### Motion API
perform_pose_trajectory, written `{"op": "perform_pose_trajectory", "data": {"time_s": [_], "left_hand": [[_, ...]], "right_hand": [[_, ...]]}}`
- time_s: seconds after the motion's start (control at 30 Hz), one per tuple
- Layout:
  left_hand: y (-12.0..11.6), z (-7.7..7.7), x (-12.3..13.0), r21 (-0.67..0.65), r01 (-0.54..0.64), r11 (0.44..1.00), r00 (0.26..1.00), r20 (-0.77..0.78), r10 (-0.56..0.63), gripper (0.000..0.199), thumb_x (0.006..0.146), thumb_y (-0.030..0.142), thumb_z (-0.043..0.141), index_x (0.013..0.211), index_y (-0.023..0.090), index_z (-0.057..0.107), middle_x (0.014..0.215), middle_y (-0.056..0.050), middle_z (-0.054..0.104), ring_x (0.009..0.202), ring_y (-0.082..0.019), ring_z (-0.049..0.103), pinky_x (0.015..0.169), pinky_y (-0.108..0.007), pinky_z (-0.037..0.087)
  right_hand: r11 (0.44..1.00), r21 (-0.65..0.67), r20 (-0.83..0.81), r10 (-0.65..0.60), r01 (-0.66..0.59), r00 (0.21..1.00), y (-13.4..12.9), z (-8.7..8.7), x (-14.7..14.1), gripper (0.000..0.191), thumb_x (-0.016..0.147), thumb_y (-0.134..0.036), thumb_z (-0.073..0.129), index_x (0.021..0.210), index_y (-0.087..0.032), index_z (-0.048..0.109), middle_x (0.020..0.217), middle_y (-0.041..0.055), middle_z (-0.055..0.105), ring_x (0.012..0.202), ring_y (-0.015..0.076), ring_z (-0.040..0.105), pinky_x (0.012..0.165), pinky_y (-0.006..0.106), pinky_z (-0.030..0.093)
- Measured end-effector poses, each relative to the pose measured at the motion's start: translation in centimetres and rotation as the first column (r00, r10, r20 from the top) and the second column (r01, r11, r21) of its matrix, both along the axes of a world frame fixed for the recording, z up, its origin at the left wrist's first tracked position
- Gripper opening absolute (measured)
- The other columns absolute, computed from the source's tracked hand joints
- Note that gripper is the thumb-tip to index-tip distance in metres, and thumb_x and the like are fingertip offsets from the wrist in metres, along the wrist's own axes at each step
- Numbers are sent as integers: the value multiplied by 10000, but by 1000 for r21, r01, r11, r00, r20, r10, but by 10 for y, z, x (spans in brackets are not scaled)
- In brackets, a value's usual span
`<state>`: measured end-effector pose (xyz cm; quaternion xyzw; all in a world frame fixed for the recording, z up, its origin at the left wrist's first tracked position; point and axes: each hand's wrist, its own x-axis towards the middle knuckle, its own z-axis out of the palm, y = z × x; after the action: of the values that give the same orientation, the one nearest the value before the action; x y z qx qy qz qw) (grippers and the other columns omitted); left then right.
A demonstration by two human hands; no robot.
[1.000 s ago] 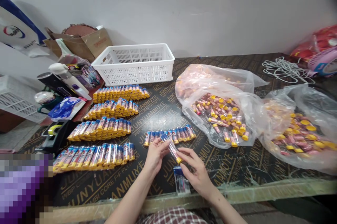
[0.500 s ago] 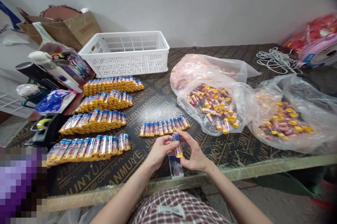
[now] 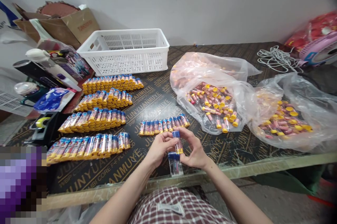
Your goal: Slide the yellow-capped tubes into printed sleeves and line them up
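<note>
Holding a small tube (image 3: 179,148) in the left hand (image 3: 161,148), with thumb and fingers pinched together on its left side. Blue at the far end, yellow at the near end, and right between both hands, close to the middle of the near edge of the dark table (image 3: 154,106). Curving the right hand (image 3: 194,150) like a big letter C, pointer finger by the blue end, thumb by the yellow end, wide gap between. Touching the tube or just beside it: cannot tell. Partly under the hands, a clear packet (image 3: 176,167) with a blue top. Just past them, a short row of tubes (image 3: 163,126). On the left, four bunches of tubes (image 3: 91,146) set out from near to far. Farther off, a white basket (image 3: 129,62). On the right, two see-through bags (image 3: 244,99) of pink, yellow-capped tubes. Far right, a loose white cord (image 3: 279,61) beside a pink fan (image 3: 310,54).
</note>
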<state>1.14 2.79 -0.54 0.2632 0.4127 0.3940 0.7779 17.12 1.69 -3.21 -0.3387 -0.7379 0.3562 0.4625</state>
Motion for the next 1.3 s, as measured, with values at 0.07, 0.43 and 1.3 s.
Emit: {"op": "perform_pose_trajectory", "data": {"time_s": [0.07,0.43,1.3], "left_hand": [[0,1,0,0,1,1000,1000,-5,-1,411,519,336,856,771,116,616,601,25,605,532,-69,547,563,-197,455],[-2,5,2,-8,5,1000,999,-38,-5,422,506,344,859,762,118,612,616,17,617,537,-73,555,588,-212,471],[53,-24,19,250,-18,968,931,-349,108,548,574,364,804,1006,179,521,553,57,582,487,-113,539,530,-224,418]], "right_hand": [[1000,3,4,-4,4,1000,0,0,0,863,577,-42,517,1394,-218,304,1351,94,471,1216,254,498,1029,407,441],[1000,-7,-22,-13,13,1000,-1,0,0,861,571,-41,495,1388,-225,296,1365,95,464,1235,261,482,1046,428,421],[961,-30,147,-269,276,952,15,-4,37,782,760,-229,629,1432,-257,230,1458,108,320,1246,257,452,1046,470,385]]}}
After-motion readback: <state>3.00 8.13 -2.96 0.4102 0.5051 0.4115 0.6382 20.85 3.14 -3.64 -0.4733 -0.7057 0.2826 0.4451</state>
